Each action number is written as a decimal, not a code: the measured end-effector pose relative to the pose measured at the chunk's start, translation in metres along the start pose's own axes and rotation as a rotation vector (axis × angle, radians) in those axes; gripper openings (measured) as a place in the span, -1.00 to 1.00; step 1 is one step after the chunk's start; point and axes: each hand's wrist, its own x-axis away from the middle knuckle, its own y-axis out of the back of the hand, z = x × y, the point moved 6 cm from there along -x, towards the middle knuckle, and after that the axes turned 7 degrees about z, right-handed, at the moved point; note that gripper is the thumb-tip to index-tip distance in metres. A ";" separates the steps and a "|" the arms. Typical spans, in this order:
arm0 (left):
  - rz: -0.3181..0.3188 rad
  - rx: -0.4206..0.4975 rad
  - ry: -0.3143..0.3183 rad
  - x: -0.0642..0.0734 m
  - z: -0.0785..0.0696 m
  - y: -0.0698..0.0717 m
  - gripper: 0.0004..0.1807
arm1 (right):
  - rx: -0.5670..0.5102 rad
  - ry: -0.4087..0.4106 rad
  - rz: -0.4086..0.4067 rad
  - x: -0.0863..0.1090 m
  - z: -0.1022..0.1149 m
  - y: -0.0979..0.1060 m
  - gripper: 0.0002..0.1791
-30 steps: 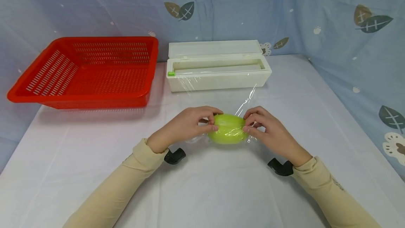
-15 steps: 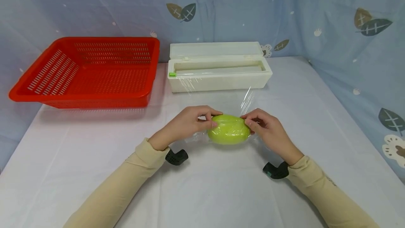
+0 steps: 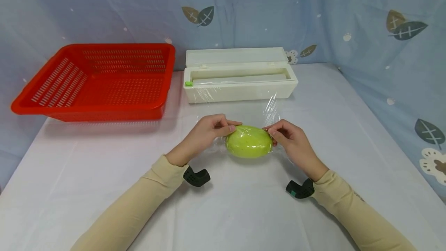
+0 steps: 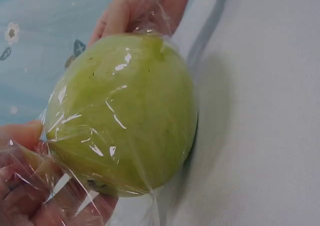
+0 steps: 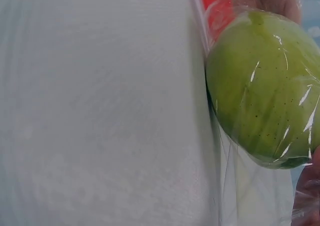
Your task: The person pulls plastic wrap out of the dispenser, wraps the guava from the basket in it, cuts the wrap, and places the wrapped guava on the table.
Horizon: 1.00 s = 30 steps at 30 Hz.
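Observation:
A green mango [image 3: 249,141] under clear plastic wrap [image 3: 271,112] lies on its side at the middle of the table. My left hand [image 3: 210,133] grips its left end through the film, thumb above; in the left wrist view creased film covers the fingers [image 4: 30,201]. At the other end my right hand [image 3: 290,140] pinches film against the fruit between thumb and fingers. Shiny wrinkles run over the mango [image 4: 125,116] in the left wrist view. From the fruit the film stretches back to a white dispenser box [image 3: 240,93], its lid raised.
A red perforated basket [image 3: 104,108] stands at the back left, beside the dispenser. The dispenser holds a film roll [image 3: 240,79] and has a green slider [image 3: 188,83] at its left end. White cloth [image 3: 230,204] covers the table; a blue patterned curtain [image 3: 139,3] hangs behind.
Both hands have shifted slightly on the mango: the left thumb is higher and further left, the right fingers closer in on its upper right edge. The mango has rolled a little under the film.

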 end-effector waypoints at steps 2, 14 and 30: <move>-0.018 0.036 0.005 0.000 0.001 0.000 -0.80 | -0.004 -0.009 -0.006 -0.001 -0.002 0.000 -0.84; -0.104 0.192 0.006 -0.003 0.008 -0.002 -0.72 | -0.068 0.007 -0.039 -0.001 -0.003 -0.001 -0.82; -0.135 0.225 0.033 0.000 0.001 0.000 -0.76 | -0.152 -0.024 -0.092 -0.001 -0.005 -0.002 -0.81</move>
